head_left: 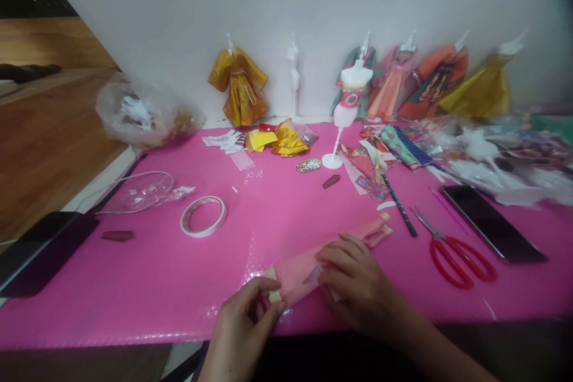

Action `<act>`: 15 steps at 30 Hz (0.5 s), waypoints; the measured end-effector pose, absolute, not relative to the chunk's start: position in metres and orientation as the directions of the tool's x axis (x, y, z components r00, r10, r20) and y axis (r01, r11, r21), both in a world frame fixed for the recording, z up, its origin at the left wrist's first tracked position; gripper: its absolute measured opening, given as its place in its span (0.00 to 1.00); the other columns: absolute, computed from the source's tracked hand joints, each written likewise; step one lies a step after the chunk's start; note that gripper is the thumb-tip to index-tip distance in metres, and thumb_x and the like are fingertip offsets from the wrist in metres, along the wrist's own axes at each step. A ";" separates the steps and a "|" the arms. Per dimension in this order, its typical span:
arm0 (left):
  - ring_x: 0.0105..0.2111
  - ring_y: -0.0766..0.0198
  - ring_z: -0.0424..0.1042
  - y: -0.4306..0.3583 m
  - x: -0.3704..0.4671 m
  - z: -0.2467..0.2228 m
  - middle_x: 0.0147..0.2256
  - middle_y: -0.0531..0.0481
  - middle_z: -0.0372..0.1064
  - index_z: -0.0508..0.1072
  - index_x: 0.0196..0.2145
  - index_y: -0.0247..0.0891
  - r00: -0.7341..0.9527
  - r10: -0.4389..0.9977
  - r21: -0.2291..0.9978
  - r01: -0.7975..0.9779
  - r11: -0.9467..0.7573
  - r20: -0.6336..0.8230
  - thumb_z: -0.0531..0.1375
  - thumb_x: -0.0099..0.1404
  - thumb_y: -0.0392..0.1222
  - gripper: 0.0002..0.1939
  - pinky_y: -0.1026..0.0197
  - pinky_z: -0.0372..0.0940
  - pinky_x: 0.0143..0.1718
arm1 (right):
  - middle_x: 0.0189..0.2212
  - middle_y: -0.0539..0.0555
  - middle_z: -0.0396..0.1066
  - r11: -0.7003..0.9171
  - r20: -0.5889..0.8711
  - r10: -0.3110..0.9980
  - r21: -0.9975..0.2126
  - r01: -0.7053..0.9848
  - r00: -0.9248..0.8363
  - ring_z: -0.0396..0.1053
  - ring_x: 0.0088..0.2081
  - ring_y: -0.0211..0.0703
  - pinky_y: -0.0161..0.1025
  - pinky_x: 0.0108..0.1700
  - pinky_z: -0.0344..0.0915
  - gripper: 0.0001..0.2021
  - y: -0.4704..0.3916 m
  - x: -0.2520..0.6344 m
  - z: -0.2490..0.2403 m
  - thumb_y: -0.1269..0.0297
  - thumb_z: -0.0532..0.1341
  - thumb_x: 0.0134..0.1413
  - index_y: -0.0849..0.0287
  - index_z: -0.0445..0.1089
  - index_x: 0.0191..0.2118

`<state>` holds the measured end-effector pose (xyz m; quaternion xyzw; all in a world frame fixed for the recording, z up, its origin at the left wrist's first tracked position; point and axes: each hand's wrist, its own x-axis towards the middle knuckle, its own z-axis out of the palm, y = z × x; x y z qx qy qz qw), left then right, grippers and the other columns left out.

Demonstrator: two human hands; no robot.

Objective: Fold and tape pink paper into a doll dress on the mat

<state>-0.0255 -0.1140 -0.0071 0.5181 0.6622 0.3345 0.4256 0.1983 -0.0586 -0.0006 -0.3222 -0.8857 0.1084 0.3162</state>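
Observation:
A strip of pink cloth [293, 273] with cream ends lies slantwise near the table's front edge. My left hand [250, 316] pinches its left end between thumb and fingers. Over the middle of the cloth, my right hand [353, 280] has its fingers bent together on a small pale piece; its thumb is partly hidden. The cloth's far end, folded with cream tips, reaches up to the right past my right hand. Red-handled scissors [452, 250] lie to the right, blades slightly apart. A roll of white tape [203, 216] rests left of the cloth.
The pink table [156, 286] holds a phone [492, 224] at right, a black device [42, 253] at left, and a pencil [400, 206]. A white dress form [353, 95] stands behind, near fabric scraps [364, 170]. Several doll dresses [239, 86] line the wall.

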 end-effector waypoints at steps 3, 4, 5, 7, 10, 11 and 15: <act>0.20 0.65 0.60 -0.115 -0.026 -0.007 0.19 0.58 0.60 0.76 0.33 0.40 -0.124 0.966 0.884 0.388 0.260 -0.229 0.65 0.55 0.46 0.09 0.66 0.55 0.22 | 0.36 0.53 0.73 0.766 0.463 0.639 -0.459 0.451 -0.614 0.67 0.40 0.45 0.54 0.56 0.59 0.08 -0.052 0.200 -0.004 0.78 0.57 0.51 0.57 0.68 0.34; 0.20 0.65 0.59 -0.116 -0.026 -0.008 0.18 0.58 0.60 0.76 0.32 0.39 -0.130 0.964 0.886 0.380 0.266 -0.234 0.65 0.55 0.45 0.09 0.66 0.55 0.22 | 0.35 0.52 0.73 0.762 0.455 0.640 -0.480 0.435 -0.619 0.68 0.40 0.45 0.53 0.55 0.59 0.08 -0.051 0.201 -0.006 0.78 0.57 0.51 0.57 0.68 0.34; 0.20 0.65 0.59 -0.116 -0.026 -0.008 0.18 0.58 0.60 0.75 0.31 0.39 -0.135 0.961 0.887 0.371 0.274 -0.240 0.65 0.55 0.45 0.08 0.66 0.55 0.22 | 0.34 0.52 0.74 0.758 0.451 0.641 -0.499 0.420 -0.621 0.68 0.39 0.44 0.53 0.55 0.59 0.09 -0.049 0.201 -0.007 0.78 0.57 0.51 0.57 0.68 0.35; 0.20 0.65 0.59 -0.116 -0.025 -0.008 0.18 0.58 0.60 0.75 0.30 0.39 -0.139 0.957 0.888 0.359 0.287 -0.253 0.65 0.54 0.45 0.08 0.66 0.54 0.22 | 0.32 0.51 0.74 0.742 0.442 0.653 -0.535 0.404 -0.615 0.68 0.38 0.45 0.52 0.53 0.60 0.09 -0.047 0.202 -0.008 0.78 0.57 0.52 0.57 0.68 0.35; 0.20 0.66 0.58 -0.115 -0.025 -0.008 0.18 0.58 0.59 0.74 0.29 0.39 -0.138 0.956 0.885 0.363 0.292 -0.259 0.65 0.54 0.45 0.08 0.66 0.53 0.22 | 0.30 0.53 0.72 0.698 0.400 0.688 -0.593 0.402 -0.606 0.68 0.36 0.45 0.50 0.48 0.63 0.07 -0.046 0.203 -0.007 0.76 0.58 0.55 0.57 0.69 0.34; 0.19 0.66 0.58 -0.114 -0.025 -0.008 0.18 0.58 0.58 0.74 0.28 0.38 -0.138 0.955 0.881 0.368 0.297 -0.264 0.65 0.54 0.45 0.08 0.66 0.53 0.22 | 0.30 0.53 0.72 0.682 0.382 0.699 -0.610 0.402 -0.605 0.68 0.36 0.46 0.48 0.46 0.63 0.06 -0.045 0.204 -0.006 0.75 0.58 0.56 0.58 0.69 0.34; 0.19 0.66 0.56 -0.113 -0.025 -0.007 0.17 0.58 0.56 0.72 0.26 0.38 -0.138 0.945 0.876 0.354 0.328 -0.297 0.65 0.54 0.48 0.11 0.66 0.50 0.21 | 0.31 0.54 0.71 0.623 0.302 0.730 -0.664 0.413 -0.613 0.67 0.37 0.46 0.45 0.43 0.63 0.04 -0.042 0.206 -0.007 0.71 0.60 0.59 0.59 0.70 0.33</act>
